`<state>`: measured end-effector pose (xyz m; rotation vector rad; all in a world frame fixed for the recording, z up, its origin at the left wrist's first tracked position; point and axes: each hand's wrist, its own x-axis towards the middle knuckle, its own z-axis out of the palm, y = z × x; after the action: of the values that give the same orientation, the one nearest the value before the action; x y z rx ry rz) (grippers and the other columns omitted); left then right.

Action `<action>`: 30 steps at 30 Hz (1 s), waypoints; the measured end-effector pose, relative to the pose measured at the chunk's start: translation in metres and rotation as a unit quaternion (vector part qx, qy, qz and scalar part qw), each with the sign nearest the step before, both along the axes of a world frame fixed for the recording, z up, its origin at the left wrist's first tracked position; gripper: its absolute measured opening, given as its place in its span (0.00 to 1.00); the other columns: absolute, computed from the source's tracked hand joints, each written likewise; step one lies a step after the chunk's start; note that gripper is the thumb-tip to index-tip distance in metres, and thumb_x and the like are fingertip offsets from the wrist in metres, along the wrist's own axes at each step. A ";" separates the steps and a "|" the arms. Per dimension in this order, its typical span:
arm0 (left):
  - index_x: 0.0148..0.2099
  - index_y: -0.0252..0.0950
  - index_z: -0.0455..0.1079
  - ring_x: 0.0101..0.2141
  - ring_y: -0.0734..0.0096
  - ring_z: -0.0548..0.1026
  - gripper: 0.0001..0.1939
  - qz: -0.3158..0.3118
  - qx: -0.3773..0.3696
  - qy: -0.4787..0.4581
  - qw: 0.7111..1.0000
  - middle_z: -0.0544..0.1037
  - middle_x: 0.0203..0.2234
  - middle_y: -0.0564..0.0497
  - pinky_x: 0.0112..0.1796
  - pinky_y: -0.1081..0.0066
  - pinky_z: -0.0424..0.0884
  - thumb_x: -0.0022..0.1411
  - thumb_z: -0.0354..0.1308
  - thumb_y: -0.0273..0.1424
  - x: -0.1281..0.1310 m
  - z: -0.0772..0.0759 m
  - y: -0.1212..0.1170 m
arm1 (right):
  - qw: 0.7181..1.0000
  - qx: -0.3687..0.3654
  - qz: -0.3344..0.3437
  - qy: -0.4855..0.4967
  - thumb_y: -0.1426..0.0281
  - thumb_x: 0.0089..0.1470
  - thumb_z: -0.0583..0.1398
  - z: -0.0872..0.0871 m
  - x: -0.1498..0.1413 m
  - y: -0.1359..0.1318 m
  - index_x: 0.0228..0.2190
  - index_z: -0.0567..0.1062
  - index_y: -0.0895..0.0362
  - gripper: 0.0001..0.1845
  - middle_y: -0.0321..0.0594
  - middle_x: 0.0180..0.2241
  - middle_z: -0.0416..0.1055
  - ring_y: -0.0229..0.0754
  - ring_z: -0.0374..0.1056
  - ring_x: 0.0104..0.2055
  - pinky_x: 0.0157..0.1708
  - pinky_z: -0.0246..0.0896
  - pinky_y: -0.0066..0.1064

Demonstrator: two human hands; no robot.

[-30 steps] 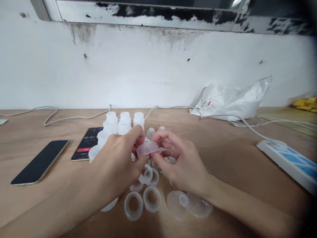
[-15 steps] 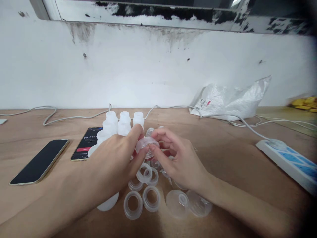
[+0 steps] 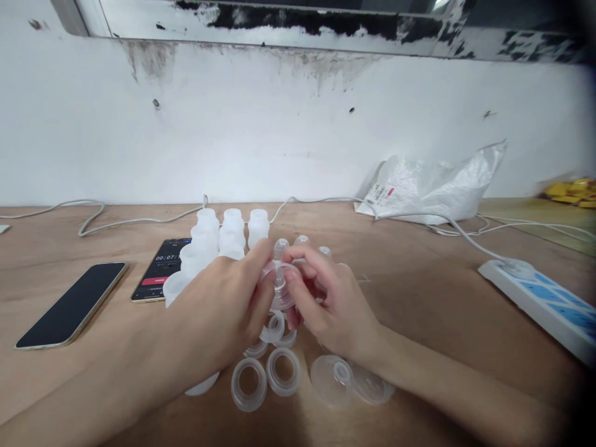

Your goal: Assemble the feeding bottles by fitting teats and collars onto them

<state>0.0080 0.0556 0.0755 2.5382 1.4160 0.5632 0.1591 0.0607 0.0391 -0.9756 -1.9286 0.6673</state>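
Note:
Over the middle of the table, both hands hold a translucent bottle ring [image 3: 283,302] with what looks like a clear teat [image 3: 279,278] in its opening. My left hand [image 3: 223,298] grips the ring's left side, its thumb and forefinger curled in. From the right, my right hand [image 3: 333,298] pinches the other side, thumb at the front. Below the hands lie several loose translucent rings [image 3: 248,385]. Clear dome caps [image 3: 333,380] rest below my right hand, partly overlapping. More clear teats [image 3: 280,248] stand behind the fingers. How the teat sits in the ring is partly hidden.
White plastic bottles [image 3: 233,226] stand in rows behind my left hand. Two phones lie at the left, a dark one [image 3: 72,304] and one showing a timer [image 3: 161,267]. A power strip [image 3: 540,304] is at right; a white plastic bag [image 3: 433,186] and cable lie along the wall.
The held ring has tilted, so its opening and the clear piece inside now face me more. The fingers have shifted around it. The camera view has moved slightly.

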 end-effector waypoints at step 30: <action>0.34 0.40 0.51 0.14 0.78 0.59 0.04 0.013 -0.032 -0.075 0.997 0.63 0.15 0.61 0.19 0.77 0.52 0.59 0.43 0.25 -0.001 -0.009 0.004 | 0.996 0.045 -0.038 -0.074 0.70 0.57 0.49 -0.003 0.002 0.002 0.33 0.59 0.54 0.01 0.27 0.17 0.65 0.30 0.63 0.17 0.19 0.54 0.22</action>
<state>0.0069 0.0591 0.0665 2.3776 1.3938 0.6856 0.1615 0.0625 0.0362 -1.0621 -2.0191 0.4723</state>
